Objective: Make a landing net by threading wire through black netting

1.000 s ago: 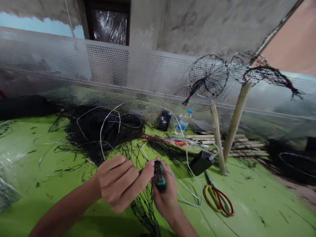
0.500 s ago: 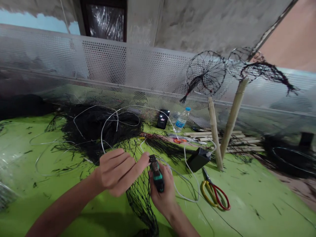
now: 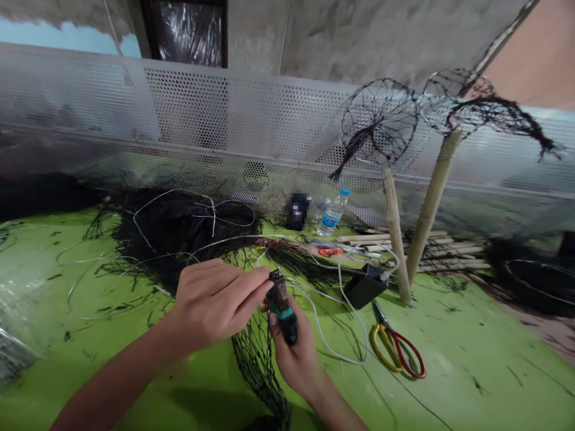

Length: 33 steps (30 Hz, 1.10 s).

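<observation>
My right hand is wrapped round pliers with black and teal handles, their jaws pointing up and away. My left hand is closed in a pinch, its fingertips at the jaws. It appears to grip a thin metal wire, which loops out behind the knuckles; the pinched part is hidden. Beneath both hands a black net runs down toward me over the green surface. Scissors with one yellow and one red handle lie right of my right hand.
A black box with a white cable stands beyond the scissors. Behind are a water bottle, a blurred dark device, bamboo sticks and a black net heap. Netted hoops top two upright bamboo poles.
The arc of wire has dropped from high above the hands to low behind them. My left hand has turned, its fingers still at the pliers' jaws. The pliers have shifted slightly.
</observation>
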{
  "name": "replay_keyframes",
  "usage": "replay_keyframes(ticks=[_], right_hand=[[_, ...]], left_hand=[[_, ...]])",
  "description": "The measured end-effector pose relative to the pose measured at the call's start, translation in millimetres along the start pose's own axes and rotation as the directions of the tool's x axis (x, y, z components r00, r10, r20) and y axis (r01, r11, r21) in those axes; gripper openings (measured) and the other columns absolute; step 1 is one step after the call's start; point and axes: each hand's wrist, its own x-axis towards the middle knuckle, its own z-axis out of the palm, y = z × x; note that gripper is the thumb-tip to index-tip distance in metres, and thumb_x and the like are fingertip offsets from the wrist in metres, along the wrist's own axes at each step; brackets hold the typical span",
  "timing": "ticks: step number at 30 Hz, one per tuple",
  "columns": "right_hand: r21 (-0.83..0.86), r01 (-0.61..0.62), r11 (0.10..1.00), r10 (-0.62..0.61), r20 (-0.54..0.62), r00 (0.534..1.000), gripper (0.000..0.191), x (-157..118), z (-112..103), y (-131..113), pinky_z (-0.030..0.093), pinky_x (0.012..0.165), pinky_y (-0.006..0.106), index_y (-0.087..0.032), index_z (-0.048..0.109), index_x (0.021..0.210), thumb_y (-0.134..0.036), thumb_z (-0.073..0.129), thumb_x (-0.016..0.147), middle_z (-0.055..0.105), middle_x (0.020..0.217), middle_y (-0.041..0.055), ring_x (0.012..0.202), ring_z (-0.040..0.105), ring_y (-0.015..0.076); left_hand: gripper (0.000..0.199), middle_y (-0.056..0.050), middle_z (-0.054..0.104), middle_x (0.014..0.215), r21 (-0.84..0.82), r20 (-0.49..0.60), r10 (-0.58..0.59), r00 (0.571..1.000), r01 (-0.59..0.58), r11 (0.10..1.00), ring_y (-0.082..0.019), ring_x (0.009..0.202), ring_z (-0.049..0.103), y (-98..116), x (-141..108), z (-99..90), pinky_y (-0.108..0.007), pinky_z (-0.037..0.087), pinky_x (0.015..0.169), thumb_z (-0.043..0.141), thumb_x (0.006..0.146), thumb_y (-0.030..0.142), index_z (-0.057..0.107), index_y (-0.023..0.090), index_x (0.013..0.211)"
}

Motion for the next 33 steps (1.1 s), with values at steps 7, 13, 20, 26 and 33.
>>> replay_keyframes(ticks=[7,13,20,26,33], right_hand=[[0.01,-0.01,1.0,0.01,0.003,1.0,0.04,2,-2,-14,0.061,0.1,0.039,-0.024,0.06,0.143,-0.029,0.057,0.104,0.075,0.124,0.0125,0.107,0.074,0.0232],[0.063,-0.057,0.996,0.057,0.009,0.998,0.044,-1,0,-13,0.059,0.106,0.044,-0.026,0.057,0.147,-0.031,0.059,0.103,0.073,0.132,0.0121,0.115,0.073,0.0247],[0.064,-0.107,0.992,0.106,0.03,0.994,0.043,-2,2,-13,0.058,0.104,0.043,-0.025,0.061,0.145,-0.035,0.059,0.103,0.074,0.126,0.0115,0.109,0.073,0.0249],[0.043,-0.106,0.993,0.104,0.043,0.994,0.046,-2,1,-13,0.054,0.104,0.038,-0.027,0.056,0.149,-0.031,0.059,0.103,0.072,0.128,0.0098,0.112,0.069,0.0222],[-0.015,-0.124,0.992,0.124,0.039,0.991,0.033,-2,-2,-11,0.053,0.079,0.029,-0.025,0.062,0.134,-0.026,0.056,0.102,0.071,0.099,0.004,0.084,0.065,0.0174]], left_hand=[[0.004,0.005,0.07,0.067,-0.083,0.026,-0.15,0.988,0.152,0.985,-0.007,0.055,0.061,5,5,-4.7,-0.022,0.049,0.058,0.07,0.099,0.02,0.072,0.018,0.096],[0.006,0.006,0.071,0.07,-0.129,0.073,-0.221,0.972,0.229,0.965,-0.005,0.054,0.058,4,9,-10.4,-0.02,0.046,0.058,0.073,0.095,0.018,0.07,0.019,0.09],[0.008,0.006,0.07,0.075,-0.163,0.131,-0.239,0.962,0.259,0.952,-0.005,0.063,0.062,-1,11,-15.3,-0.017,0.047,0.062,0.074,0.092,0.012,0.071,0.018,0.095],[0.011,0.007,0.069,0.079,-0.173,0.22,-0.282,0.934,0.322,0.931,-0.004,0.066,0.062,-4,11,-19.6,-0.016,0.048,0.067,0.074,0.092,0.012,0.07,0.02,0.097],[0.013,0.008,0.07,0.083,-0.194,0.392,-0.357,0.848,0.456,0.869,-0.004,0.07,0.063,-8,13,-30.1,-0.014,0.048,0.071,0.069,0.096,0.018,0.068,0.025,0.107]])
